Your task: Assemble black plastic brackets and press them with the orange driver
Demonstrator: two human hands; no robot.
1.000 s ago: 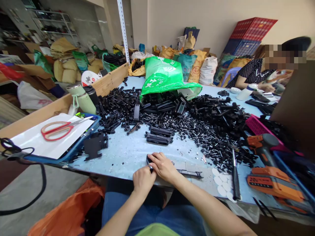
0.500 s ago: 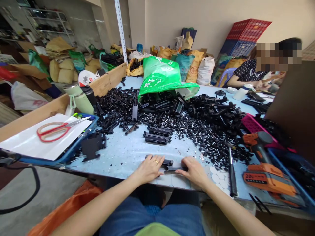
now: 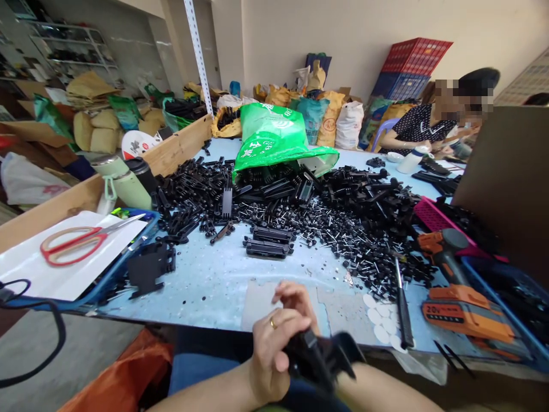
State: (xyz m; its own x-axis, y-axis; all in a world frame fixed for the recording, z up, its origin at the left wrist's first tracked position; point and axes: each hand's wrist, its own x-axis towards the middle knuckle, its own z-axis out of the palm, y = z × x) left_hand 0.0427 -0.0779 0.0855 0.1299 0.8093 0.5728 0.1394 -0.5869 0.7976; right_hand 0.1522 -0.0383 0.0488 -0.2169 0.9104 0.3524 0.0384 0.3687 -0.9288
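A black plastic part [image 3: 315, 357] is held near the table's front edge, tilted and slightly blurred. Around its left end my left hand [image 3: 274, 349], with a ring on one finger, is closed. My right hand [image 3: 300, 300] is behind that hand and the part; its fingers are bent and partly covered, so its hold cannot be made out. Further back on the blue table [image 3: 214, 286], two long black assemblies [image 3: 268, 247] lie side by side. Beyond them spreads a heap of black parts [image 3: 369, 194] with small pins, under a green bag [image 3: 274, 134].
Scissors [image 3: 75, 243] lie on white paper over a blue tray at left, near green bottles [image 3: 132, 186]. A hammer [image 3: 403, 312], an orange power tool [image 3: 467, 312] and a pink basket [image 3: 433, 220] are at right. A person [image 3: 422, 126] sits at the far right.
Both hands have lifted the black part off the tabletop, turned it and brought it closer to the body. The camera view has shifted slightly.
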